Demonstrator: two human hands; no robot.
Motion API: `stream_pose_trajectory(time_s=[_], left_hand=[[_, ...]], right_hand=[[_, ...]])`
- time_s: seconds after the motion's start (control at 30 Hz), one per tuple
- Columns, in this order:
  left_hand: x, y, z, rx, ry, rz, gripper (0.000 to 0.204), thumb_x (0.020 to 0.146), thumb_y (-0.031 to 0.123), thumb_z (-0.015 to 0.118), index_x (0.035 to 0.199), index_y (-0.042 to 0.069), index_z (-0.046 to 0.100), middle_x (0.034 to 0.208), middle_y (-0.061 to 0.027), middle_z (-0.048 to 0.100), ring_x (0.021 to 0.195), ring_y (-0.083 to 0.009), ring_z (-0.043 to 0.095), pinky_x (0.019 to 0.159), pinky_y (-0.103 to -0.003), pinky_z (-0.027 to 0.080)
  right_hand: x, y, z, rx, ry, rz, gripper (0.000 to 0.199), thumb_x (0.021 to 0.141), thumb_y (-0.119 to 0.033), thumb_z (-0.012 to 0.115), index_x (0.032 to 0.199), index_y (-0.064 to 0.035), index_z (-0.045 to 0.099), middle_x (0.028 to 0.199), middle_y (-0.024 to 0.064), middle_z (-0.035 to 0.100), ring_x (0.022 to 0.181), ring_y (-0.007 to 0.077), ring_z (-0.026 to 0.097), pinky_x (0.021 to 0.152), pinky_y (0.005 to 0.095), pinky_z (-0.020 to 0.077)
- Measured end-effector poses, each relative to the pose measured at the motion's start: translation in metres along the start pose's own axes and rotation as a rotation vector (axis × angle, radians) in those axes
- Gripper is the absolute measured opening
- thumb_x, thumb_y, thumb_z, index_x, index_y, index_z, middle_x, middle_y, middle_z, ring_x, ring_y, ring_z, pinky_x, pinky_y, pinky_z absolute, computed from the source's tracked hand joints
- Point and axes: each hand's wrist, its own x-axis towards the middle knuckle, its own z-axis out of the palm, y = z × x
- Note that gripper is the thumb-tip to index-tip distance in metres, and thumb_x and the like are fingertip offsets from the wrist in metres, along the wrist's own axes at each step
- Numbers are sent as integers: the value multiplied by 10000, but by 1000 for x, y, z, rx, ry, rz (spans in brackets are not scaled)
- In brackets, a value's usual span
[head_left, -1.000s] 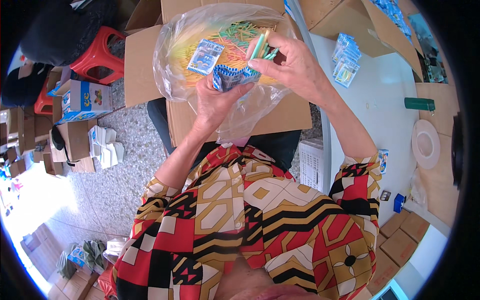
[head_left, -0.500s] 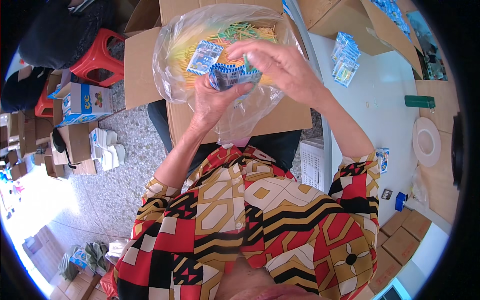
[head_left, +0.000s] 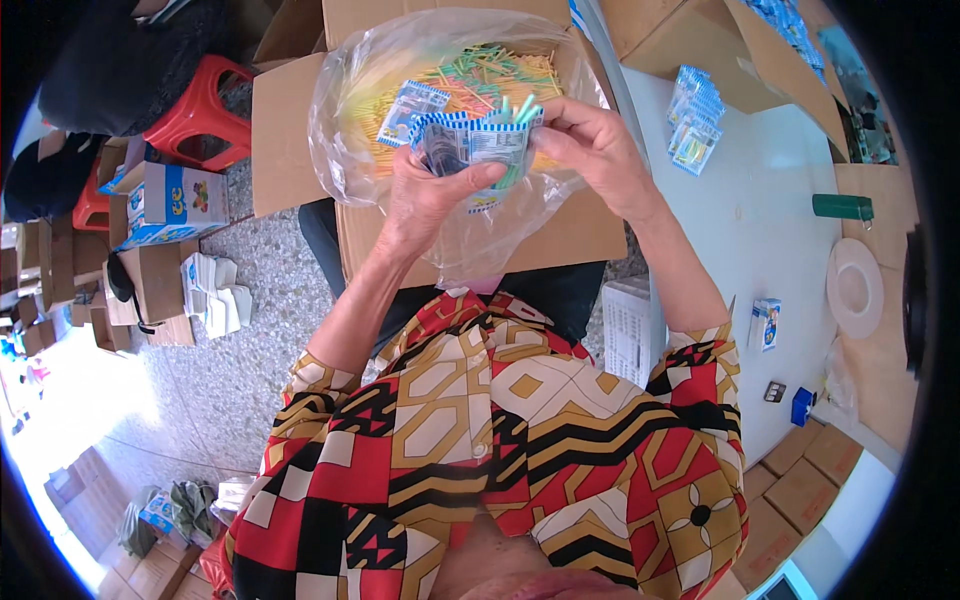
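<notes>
My left hand (head_left: 425, 195) grips a stack of small blue-and-white printed packets (head_left: 470, 148) from below, thumb across the front. My right hand (head_left: 590, 140) pinches the top right of the same stack, where a few green sticks (head_left: 522, 108) poke up. Both hands hover over a clear plastic bag (head_left: 345, 120) that lines an open cardboard box (head_left: 290, 130) on my lap. The bag holds a heap of thin yellow, green and orange sticks (head_left: 480, 70) and one loose packet (head_left: 405, 110).
A white table (head_left: 740, 230) on the right carries more blue packets (head_left: 692, 120), a green block (head_left: 840, 206), a white plate (head_left: 855, 285) and a small box (head_left: 765, 322). Red stools (head_left: 200, 105) and stacked cardboard cartons (head_left: 150, 280) stand on the speckled floor at left.
My right hand came down from above the bag to the stack and brought green sticks to its top. My left hand kept hold of the packets.
</notes>
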Motion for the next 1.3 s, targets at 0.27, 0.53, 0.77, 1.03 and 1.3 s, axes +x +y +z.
stream_pose_trajectory(time_s=[0.27,0.53,0.77,1.03,1.3], left_hand=[[1,1,8,-80,-12,-91,380,720,79,727,1058,43,557,944,-33,629,858,-109,594,782,-271,485],[2,-11,-5,15,35,-160,248,757,96,692,970,59,571,825,-48,639,748,-127,613,667,-267,495],[4,-14,-9,-90,7,-261,200,788,80,651,967,46,570,809,-80,647,734,-151,629,625,-270,516],[0,-11,-4,-121,-19,-320,261,800,109,637,1031,20,554,909,-97,635,811,-176,636,675,-293,530],[4,-17,2,8,32,-238,212,775,62,655,972,17,588,831,-65,653,724,-131,628,653,-261,508]], right_hand=[[-8,3,-11,-15,187,-41,152,874,-84,537,999,-18,593,861,2,606,791,54,546,738,215,447],[-47,39,-95,-275,597,-34,177,899,-144,510,1041,-58,570,880,-3,599,785,64,544,735,233,446],[-101,88,-190,-266,897,13,145,899,-132,501,1009,-75,576,851,-28,580,788,51,519,714,221,428],[-106,119,-245,-711,935,45,136,856,-144,551,963,-68,588,753,0,560,665,88,476,620,235,412],[-65,55,-158,-980,918,-78,226,848,-165,572,1061,-91,575,975,30,592,810,135,558,731,267,460]])
